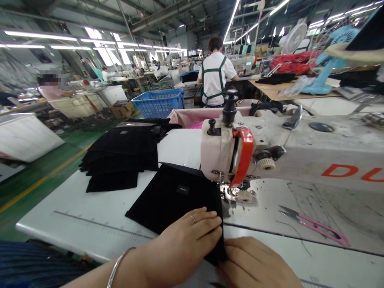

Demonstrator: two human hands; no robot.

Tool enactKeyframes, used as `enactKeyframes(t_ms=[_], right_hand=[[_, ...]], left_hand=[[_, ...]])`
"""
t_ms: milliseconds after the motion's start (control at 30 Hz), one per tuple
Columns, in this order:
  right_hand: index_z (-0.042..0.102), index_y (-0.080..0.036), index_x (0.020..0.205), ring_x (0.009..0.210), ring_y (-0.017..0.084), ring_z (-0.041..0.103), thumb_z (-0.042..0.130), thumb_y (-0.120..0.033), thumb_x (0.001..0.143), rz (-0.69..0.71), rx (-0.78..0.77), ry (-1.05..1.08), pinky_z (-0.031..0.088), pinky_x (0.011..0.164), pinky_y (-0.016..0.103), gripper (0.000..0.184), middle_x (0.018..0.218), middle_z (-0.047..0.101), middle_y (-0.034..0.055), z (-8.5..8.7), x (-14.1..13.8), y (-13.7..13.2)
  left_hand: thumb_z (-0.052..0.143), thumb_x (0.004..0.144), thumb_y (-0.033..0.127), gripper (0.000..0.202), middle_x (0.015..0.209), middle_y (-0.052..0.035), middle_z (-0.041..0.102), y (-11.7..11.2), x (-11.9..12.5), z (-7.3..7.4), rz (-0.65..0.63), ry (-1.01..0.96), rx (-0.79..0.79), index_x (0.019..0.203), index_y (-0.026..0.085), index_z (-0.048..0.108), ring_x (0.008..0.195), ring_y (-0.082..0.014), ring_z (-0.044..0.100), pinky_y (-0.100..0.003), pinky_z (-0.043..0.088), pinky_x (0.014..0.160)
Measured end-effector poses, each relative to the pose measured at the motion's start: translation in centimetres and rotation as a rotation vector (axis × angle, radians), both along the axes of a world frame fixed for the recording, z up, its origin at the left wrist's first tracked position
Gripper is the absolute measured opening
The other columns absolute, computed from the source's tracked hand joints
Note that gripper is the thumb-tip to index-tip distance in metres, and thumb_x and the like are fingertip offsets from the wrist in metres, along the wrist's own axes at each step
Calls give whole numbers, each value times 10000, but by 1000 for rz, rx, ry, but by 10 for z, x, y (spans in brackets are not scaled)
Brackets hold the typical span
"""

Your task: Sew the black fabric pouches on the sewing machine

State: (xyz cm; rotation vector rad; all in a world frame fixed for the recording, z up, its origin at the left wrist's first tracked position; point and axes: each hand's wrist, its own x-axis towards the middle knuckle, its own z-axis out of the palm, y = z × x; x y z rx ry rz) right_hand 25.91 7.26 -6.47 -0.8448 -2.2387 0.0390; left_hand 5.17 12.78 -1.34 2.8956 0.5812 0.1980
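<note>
A black fabric piece point(174, 198) with a small label lies on the white sewing table point(75, 216), its right edge running under the presser foot point(237, 194) of the sewing machine point(300, 148). My left hand point(186, 240), a ring on one finger, rests flat on the near corner of the fabric with fingers stretched out together. My right hand point(258, 262) sits just right of it at the fabric's near edge, fingers curled under; what it grips is hidden.
A stack of black fabric pieces point(123, 154) lies at the table's far left. Pink thread snips point(315, 226) lie right of the needle. A blue basket point(159, 102) and a pink-lined bin point(192, 116) stand behind. A person in a green apron point(216, 72) works beyond.
</note>
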Motion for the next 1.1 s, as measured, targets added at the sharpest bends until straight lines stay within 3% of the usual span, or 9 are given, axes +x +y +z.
enactKeyframes(t_ms=[200,400,500,667,833,967,1100], right_hand=[[681,-206,853,768,157,640,315,-188,1035,-71,30,43,521,701,283,410,820,699,14,-4,-2,10],[691,-204,927,845,156,641,369,-175,1021,-30,-71,45,529,789,282,337,865,710,18,7,4,5],[685,-198,957,847,164,635,426,-148,992,-9,-123,20,530,775,297,265,880,704,27,12,7,5],[679,-204,878,706,175,586,491,-142,941,-41,-155,12,489,617,312,207,753,640,29,11,5,4],[655,-206,803,730,172,607,511,-152,924,-57,-217,60,513,648,312,195,775,649,30,14,7,4],[655,-192,1053,926,177,662,491,-158,932,-73,-199,67,560,802,314,207,1039,704,55,14,11,7],[650,-185,1085,923,174,671,497,-117,915,-17,-216,7,574,794,301,239,1018,714,48,16,13,14]], left_hand=[[420,973,132,349,1372,-112,561,14,0,-5,3,-25,16,1306,101,519,1303,-247,487,-428,347,1161],[462,976,105,287,1123,-72,691,12,-5,-19,-39,-223,-57,1230,171,579,1086,-198,622,-371,479,1028],[479,969,103,276,1106,-83,696,12,-7,-17,-81,-246,-75,1219,164,582,1042,-210,637,-371,512,957],[449,980,97,254,1072,-87,702,13,-4,-14,-112,-221,-100,1195,132,580,1018,-210,634,-371,508,927],[405,997,113,224,985,-65,698,12,-1,-13,-93,-202,-141,1056,142,620,928,-179,634,-346,501,900],[410,980,84,219,968,-54,693,16,0,-7,-116,-201,-144,1012,135,620,920,-168,626,-331,488,912],[448,951,70,201,1045,-57,693,26,-2,-5,-120,-190,-152,1038,139,616,971,-159,629,-314,474,959]])
